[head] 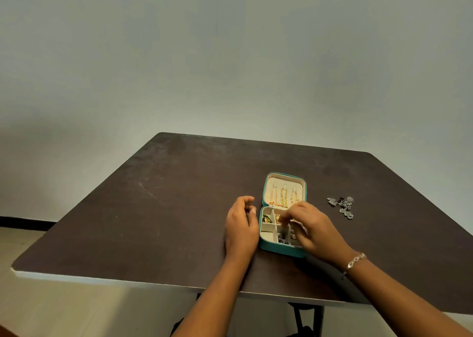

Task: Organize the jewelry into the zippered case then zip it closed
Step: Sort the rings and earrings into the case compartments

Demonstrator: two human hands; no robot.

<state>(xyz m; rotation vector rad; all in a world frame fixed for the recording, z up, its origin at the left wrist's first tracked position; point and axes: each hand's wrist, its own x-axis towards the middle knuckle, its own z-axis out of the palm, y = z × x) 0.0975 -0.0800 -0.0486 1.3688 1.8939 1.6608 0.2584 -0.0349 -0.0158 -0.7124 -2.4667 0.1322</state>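
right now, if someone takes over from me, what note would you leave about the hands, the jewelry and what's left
Left hand: on the table beside the case, at its left side, fingers loosely curled, holding nothing.
Right hand: over the compartments, fingers bent down into them; a pinch cannot be confirmed.
Done: case open, lid laid back, gold chains hung in it, some pieces in the compartments.
Left: silver pieces lie on the table right of the case; put them in, then close and zip.
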